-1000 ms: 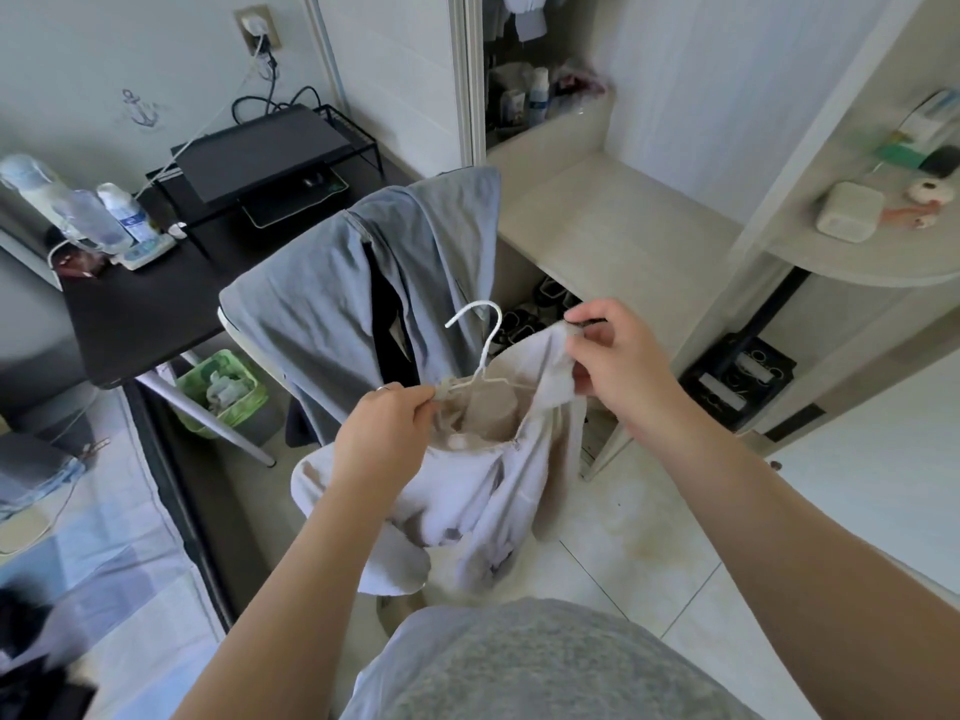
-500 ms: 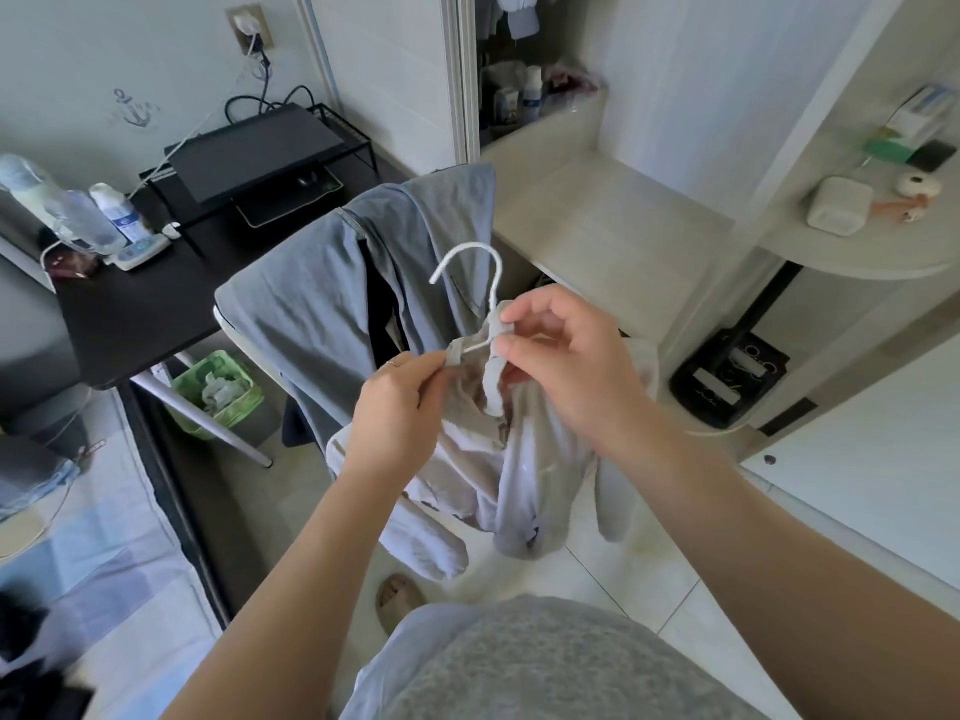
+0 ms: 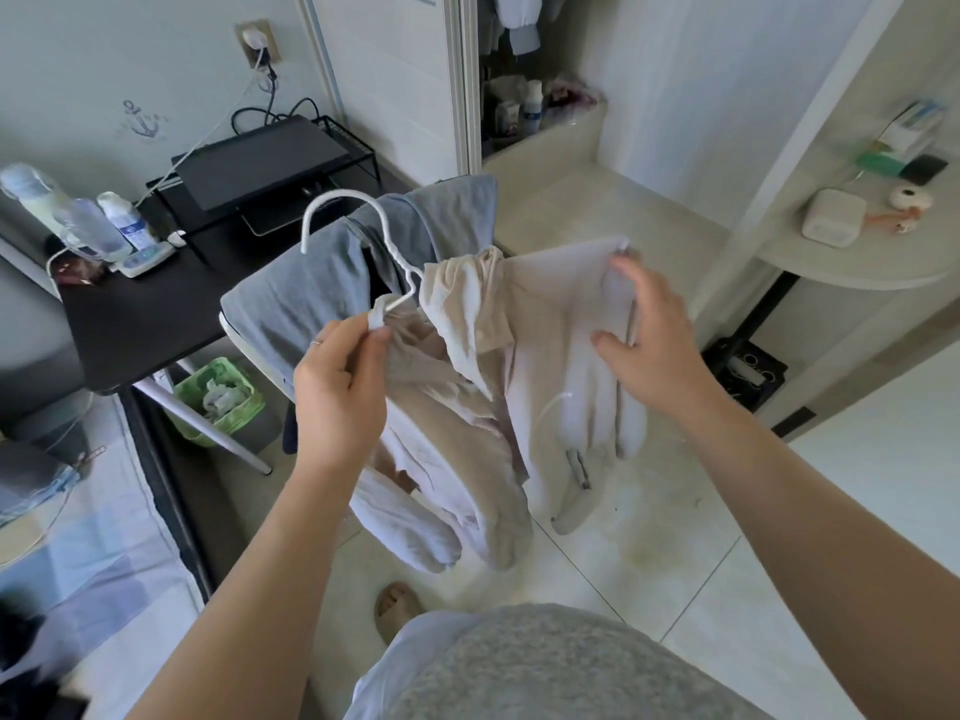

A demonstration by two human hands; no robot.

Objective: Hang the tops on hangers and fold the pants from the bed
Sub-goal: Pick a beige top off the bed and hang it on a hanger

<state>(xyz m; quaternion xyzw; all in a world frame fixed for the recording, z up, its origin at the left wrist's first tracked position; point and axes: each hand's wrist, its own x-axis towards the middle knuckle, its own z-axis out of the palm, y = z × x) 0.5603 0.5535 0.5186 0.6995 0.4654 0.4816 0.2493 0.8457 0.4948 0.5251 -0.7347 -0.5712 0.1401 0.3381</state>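
Above the tiled floor (image 3: 649, 563), the left hand (image 3: 337, 387) pinched one cloth-wrapped end of the white hanger (image 3: 387, 236) while the right hand (image 3: 649, 335), fingers loosely straight, smoothed the pale top (image 3: 545, 366) over the other end, so hanging seemed nearly done and next called for squaring the bunched collar.

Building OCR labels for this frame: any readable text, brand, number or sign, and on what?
Nothing legible as words.
Anchor decal on wall: picture sign; marks under it blurred.
Label on desk bottle: too blurred.
Box on round shelf: print too small.
Bottle in wardrobe: label unreadable.
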